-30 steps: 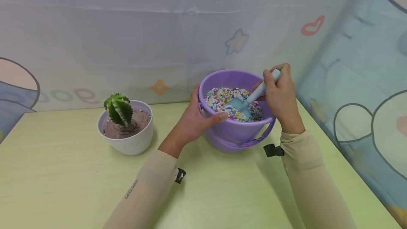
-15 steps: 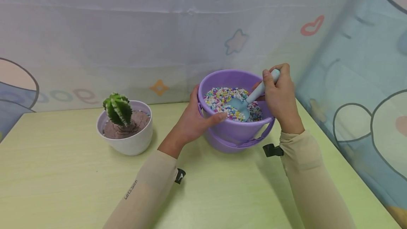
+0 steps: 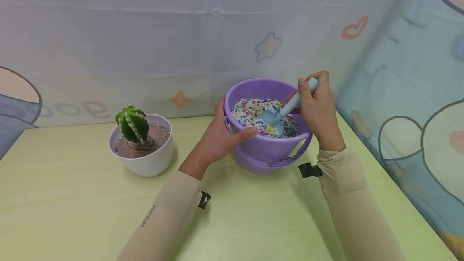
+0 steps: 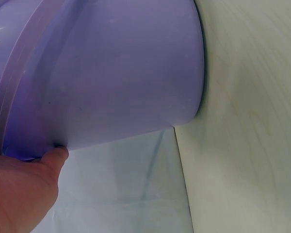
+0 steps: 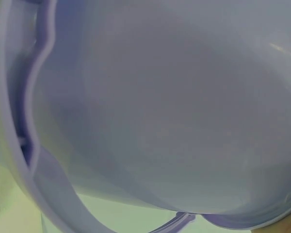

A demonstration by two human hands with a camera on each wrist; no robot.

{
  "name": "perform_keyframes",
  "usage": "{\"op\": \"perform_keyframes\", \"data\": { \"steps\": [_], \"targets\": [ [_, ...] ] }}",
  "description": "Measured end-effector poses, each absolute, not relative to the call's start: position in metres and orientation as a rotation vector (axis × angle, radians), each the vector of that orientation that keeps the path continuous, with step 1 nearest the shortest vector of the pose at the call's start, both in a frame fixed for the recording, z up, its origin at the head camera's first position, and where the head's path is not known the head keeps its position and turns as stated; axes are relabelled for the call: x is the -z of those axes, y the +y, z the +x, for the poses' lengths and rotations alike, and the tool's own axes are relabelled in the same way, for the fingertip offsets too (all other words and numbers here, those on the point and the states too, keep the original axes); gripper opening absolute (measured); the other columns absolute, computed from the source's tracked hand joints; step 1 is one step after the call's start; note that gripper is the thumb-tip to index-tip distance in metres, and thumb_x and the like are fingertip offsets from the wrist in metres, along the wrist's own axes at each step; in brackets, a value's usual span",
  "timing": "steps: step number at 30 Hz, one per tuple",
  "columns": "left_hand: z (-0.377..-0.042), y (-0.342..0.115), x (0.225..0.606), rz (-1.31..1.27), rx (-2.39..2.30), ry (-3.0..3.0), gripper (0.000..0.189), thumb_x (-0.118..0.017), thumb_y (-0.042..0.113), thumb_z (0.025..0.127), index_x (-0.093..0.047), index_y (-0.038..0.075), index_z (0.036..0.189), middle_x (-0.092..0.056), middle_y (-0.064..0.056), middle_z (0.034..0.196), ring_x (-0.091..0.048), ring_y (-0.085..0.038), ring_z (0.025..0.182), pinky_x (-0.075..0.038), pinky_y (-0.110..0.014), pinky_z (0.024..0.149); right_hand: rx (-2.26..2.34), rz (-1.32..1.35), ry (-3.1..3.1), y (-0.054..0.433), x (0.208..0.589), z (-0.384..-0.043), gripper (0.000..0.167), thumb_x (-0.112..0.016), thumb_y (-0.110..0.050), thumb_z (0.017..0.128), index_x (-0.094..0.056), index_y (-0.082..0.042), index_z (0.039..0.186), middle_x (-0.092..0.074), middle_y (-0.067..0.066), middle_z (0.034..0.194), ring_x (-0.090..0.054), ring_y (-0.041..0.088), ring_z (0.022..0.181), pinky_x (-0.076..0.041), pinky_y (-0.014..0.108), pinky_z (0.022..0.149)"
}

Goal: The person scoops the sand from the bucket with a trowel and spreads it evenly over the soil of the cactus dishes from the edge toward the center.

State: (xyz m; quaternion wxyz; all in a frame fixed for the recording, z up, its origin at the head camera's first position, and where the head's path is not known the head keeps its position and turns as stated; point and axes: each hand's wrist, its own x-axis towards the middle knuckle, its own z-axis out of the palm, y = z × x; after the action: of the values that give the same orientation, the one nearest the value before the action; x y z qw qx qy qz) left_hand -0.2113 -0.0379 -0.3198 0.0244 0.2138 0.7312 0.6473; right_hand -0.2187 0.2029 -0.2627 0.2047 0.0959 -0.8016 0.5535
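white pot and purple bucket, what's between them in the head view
In the head view, the left hand lies between the white pot and the purple bucket, holding the bucket's side; tabletop shows between pot and hand.

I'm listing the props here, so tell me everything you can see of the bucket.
The bucket is round, purple and smooth, plastic by its look, widening toward a thick rim. Its matching handle, wavy along one edge, hangs down across the near side. It stands on the table, holding multicoloured beads with a scoop in them. The left hand grips its left side; whether the right hand touches its rim is unclear.
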Motion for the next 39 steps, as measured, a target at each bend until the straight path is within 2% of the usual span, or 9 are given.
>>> {"op": "perform_keyframes", "data": {
  "steps": [27, 39],
  "targets": [
    [-0.2123, -0.039, 0.3216, 0.624, -1.971, 2.304, 0.112, -0.084, 0.035, 0.077, -0.006, 0.02, 0.156, -0.033, -0.012, 0.149, -0.041, -0.022, 0.13, -0.037, -0.04, 0.103, -1.52, 0.263, -2.254, 0.203, 0.2655, -0.2199, 0.032, -0.041, -0.038, 0.105, -0.034, -0.007, 0.11, -0.067, 0.019, 0.089, -0.07, 0.025, 0.066, -0.057, 0.036, 0.063],
    [-0.2112, -0.0394, 0.3221, 0.648, -1.982, 2.298, 0.109, -0.082, 0.038, 0.077, -0.008, 0.019, 0.155, -0.035, -0.012, 0.148, -0.043, -0.023, 0.128, -0.039, -0.04, 0.101, -1.526, 0.259, -2.261, 0.2016, 0.264, -0.2188, 0.027, -0.041, -0.033, 0.106, -0.035, -0.007, 0.112, -0.067, 0.021, 0.091, -0.07, 0.023, 0.066, -0.057, 0.036, 0.063]
  ]
}}
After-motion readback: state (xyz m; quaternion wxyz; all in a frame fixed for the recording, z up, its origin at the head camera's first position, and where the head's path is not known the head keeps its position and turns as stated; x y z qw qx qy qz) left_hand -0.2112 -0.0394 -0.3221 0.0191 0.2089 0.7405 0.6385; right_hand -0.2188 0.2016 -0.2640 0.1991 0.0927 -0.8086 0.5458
